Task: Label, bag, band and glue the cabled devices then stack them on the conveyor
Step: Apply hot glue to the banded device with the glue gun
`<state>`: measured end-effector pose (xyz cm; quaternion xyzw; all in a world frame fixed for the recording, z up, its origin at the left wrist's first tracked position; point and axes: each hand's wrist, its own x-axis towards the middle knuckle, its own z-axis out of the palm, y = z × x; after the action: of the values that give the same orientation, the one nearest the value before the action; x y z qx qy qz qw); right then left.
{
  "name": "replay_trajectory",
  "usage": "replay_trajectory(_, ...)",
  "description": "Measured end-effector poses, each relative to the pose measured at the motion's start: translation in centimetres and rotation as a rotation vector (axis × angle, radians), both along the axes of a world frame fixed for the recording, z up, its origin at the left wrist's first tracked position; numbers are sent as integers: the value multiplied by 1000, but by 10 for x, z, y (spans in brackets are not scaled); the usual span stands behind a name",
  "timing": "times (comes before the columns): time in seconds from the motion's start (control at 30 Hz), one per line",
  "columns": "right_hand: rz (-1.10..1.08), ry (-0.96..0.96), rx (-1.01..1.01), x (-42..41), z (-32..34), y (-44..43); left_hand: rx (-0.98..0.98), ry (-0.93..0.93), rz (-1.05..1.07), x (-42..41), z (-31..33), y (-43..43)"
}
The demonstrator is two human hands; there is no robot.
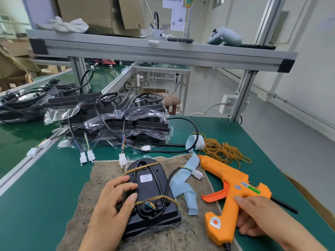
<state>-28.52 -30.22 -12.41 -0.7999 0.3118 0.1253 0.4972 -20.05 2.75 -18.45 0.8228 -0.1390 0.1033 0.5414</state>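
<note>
A black cabled device [151,194] in a clear bag lies back-up on a worn brown mat [101,171]. It carries a white label and two rubber bands across it. My left hand [112,203] rests flat on the device's left side, holding it down. My right hand [253,214] grips the handle of an orange glue gun [230,187], which lies on the table to the right, nozzle pointing away. The device's cable ends in a white connector [197,173].
Bagged devices [116,116] are stacked beyond the mat, their cables and white connectors trailing forward. A pile of rubber bands [223,151] and a label roll [197,142] with blue backing strip lie far right. The green conveyor [16,138] runs on the left. An aluminium shelf spans overhead.
</note>
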Motion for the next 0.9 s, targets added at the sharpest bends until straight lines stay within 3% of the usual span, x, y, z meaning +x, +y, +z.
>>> replay_trajectory(0.17, 170, 67, -189, 5, 0, -4, 3, 18, -73, 15, 5, -2)
replay_trajectory(0.43, 171, 144, -412, 13, 7, -2, 30, 13, -143, 25, 6, -15)
replay_trajectory(0.5, 162, 85, -590, 12, 11, 2, 36, 4, -121, 22, 3, -10)
replay_trajectory(0.57, 86, -101, -696, 11, 16, 15, 45, 6, -106, 21, 1, -8)
replay_trajectory(0.7, -16, -552, -345, 21, 15, 70, 54, 7, -104, 22, 3, -9)
replay_trajectory(0.8, 22, -643, -117, 37, 3, 104, 47, 0, -102, 22, 3, -9)
replay_trajectory(0.9, 69, -609, -80, 52, -5, 121, 47, -9, -98, 23, 3, -10)
